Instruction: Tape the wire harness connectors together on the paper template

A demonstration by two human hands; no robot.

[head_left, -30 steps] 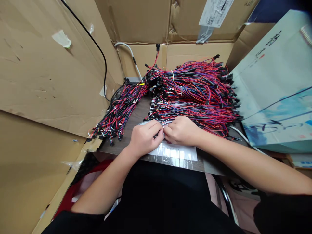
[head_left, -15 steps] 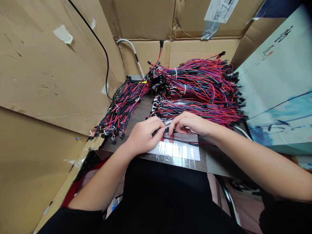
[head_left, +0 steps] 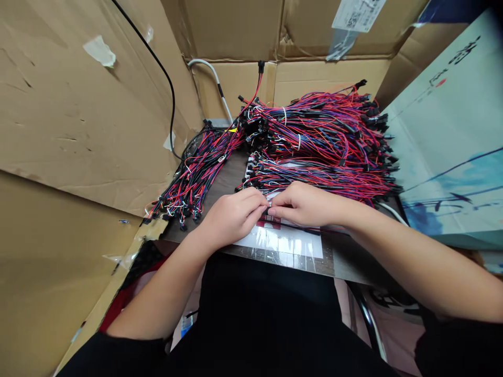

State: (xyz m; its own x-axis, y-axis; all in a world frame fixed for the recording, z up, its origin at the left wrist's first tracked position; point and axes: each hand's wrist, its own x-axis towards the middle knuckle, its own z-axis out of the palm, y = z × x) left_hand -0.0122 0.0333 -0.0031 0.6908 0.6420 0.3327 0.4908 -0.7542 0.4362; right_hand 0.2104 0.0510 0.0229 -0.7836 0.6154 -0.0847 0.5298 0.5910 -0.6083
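My left hand (head_left: 238, 215) is closed in a pinch, thumb and forefinger on a small dark connector end of a wire harness. Close against it, my right hand (head_left: 302, 205) pinches the same end, its fingertips almost meeting the left ones. What lies between the fingertips is mostly hidden. The black-sheathed wire harness (head_left: 306, 229) trails to the right beneath my right hand, over a white sheet under clear film (head_left: 288, 246). Just beyond both hands lies a bundle of red, blue and black wire harnesses (head_left: 322, 175).
Behind lie larger tied harness bundles (head_left: 314, 123). Another heap of harnesses (head_left: 200, 173) runs along the left of the dark table (head_left: 353, 259). Cardboard walls (head_left: 118, 104) enclose the left and back; a pale printed bag (head_left: 451, 157) stands at right. A black cable (head_left: 172, 94) hangs at left.
My right hand's fingers have closed from a loose curl into a pinch beside the left fingertips. My left hand stays almost where it was, still pinching.
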